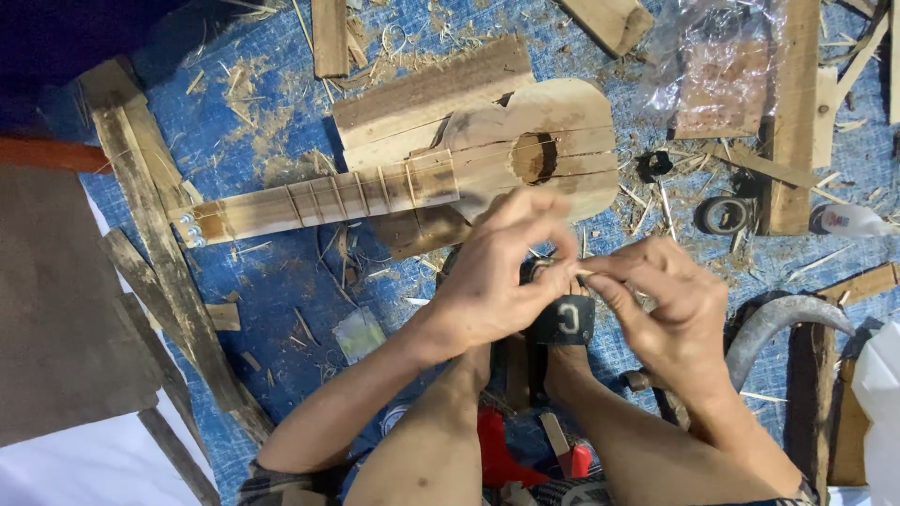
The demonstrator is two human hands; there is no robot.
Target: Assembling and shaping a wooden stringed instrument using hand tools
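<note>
A small unfinished wooden guitar [525,159] lies on a blue tarp [272,103], its fretted neck [328,201] pointing left. Just in front of it, my left hand [502,281] and my right hand [661,305] meet fingertip to fingertip. Together they pinch a thin pale sliver of wood [583,273]. Both hands hover above my feet, where a black sandal strap [565,320] shows.
Wood planks [159,244] lie at the left, more boards [792,112] and a clear plastic bag [712,66] at the upper right. A black tape roll [724,215], a glue bottle [848,221], a curved grey blade [778,323], a red-handled tool [506,450] and shavings surround me.
</note>
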